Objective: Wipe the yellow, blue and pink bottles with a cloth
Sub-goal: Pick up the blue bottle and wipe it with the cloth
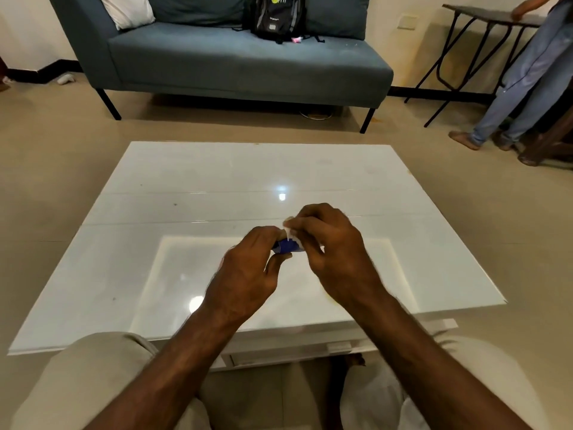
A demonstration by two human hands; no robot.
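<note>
A small blue bottle is held above the white table, mostly hidden between my two hands. My left hand grips its left end with thumb and fingers closed around it. My right hand is closed on a small white cloth, which presses against the bottle's right end. Only a scrap of the cloth shows above the bottle. No yellow or pink bottle is in view.
The glossy white low table stretches in front of my knees. Beyond it stands a blue-grey sofa with a black backpack. At the far right a person in jeans stands beside a dark folding table.
</note>
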